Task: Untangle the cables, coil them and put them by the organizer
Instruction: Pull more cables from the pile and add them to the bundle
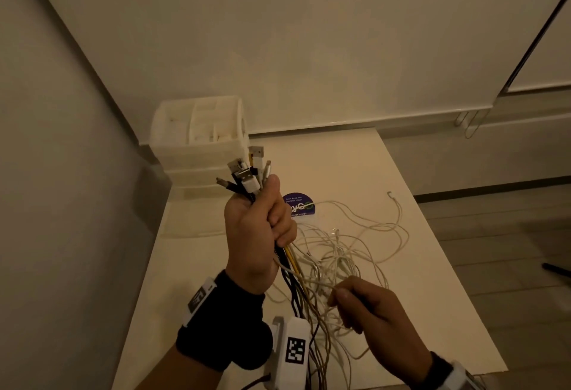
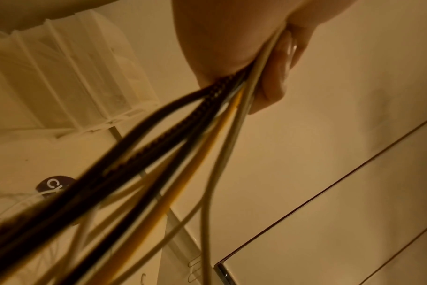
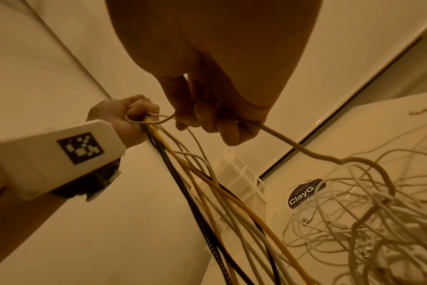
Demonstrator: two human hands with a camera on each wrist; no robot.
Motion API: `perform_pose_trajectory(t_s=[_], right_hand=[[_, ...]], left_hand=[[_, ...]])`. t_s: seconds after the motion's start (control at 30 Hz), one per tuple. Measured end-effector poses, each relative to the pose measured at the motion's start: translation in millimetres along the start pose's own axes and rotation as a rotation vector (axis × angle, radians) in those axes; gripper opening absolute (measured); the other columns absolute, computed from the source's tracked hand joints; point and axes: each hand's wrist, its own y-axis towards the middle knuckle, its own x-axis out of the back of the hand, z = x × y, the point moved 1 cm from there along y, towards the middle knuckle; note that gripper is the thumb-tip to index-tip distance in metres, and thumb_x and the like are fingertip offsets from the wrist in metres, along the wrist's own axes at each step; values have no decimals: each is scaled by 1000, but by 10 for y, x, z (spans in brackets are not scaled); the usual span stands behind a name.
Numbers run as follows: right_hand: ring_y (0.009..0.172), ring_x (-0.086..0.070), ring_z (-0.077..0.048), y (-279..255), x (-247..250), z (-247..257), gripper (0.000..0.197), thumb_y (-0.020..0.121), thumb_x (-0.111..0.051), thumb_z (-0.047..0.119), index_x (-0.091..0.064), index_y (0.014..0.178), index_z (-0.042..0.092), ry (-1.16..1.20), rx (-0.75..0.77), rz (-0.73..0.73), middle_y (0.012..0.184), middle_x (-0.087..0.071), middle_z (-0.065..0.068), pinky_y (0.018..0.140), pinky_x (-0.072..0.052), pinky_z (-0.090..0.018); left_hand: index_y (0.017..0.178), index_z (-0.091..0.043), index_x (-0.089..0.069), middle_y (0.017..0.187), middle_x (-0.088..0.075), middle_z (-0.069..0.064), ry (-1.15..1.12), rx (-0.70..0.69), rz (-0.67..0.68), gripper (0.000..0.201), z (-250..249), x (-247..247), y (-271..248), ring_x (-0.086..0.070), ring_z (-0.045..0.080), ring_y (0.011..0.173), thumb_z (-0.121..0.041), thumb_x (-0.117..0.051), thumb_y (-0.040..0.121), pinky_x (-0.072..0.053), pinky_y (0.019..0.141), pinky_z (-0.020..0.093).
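Here left hand (image 1: 258, 229) fists a bundle of cables (image 1: 247, 178), plugs up; right hand (image 1: 367, 307) pinches one white cable (image 3: 305, 150) from tangle on worktop (image 1: 401, 173), organizer (image 1: 200, 139) behind.

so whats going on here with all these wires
A person is sorting out tangled cables over a white table. The left hand grips a bundle upright, plug ends gathered at the top. The right hand pinches one pale cable that runs into the tangle on the table. Nothing is coiled yet; the organizer stands at the table's far left corner.
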Motion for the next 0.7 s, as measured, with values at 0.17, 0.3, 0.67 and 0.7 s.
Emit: perform_pose_trajectory(t_s=[0.17, 0.3, 0.67, 0.7], right_hand=[[57, -51, -8, -65, -35, 20, 22, 90, -49, 31, -67, 81, 25, -8, -16, 73, 61, -59, 0, 58, -42, -22], [58, -53, -10, -110, 4, -3, 23, 97, -50, 22, -68, 82, 25, -16, -42, 110, 62, -60, -1, 58, -44, -23], [57, -44, -3, -75, 428, -706, 32, 97, -50, 32, -58, 68, 21, -178, -134, 30, 58, -49, 6, 62, -37, -23], [56, -45, -2, -12, 452, -740, 32, 97, -51, 29, -56, 67, 20, -209, -125, -3, 58, -50, 7, 62, -37, -23]], left_hand=[[73, -7, -45, 46, -28, 0, 59, -14, -64, 36, -13, -51, -36, -25, 9, 32, -34, -46, 97, -26, 35, 17], [72, -8, -47, 45, -28, -2, 56, -6, -45, 38, -24, -50, -72, -23, 8, 32, -41, -47, 92, -23, 35, 16], [65, -13, -37, 47, -25, -3, 179, -53, 83, 45, -296, 172, -21, -18, 8, 36, -49, -51, 89, -14, 38, 18], [65, -11, -39, 46, -26, -3, 243, -67, 101, 43, -278, 150, -52, -18, 9, 36, -44, -52, 89, -16, 38, 18]])
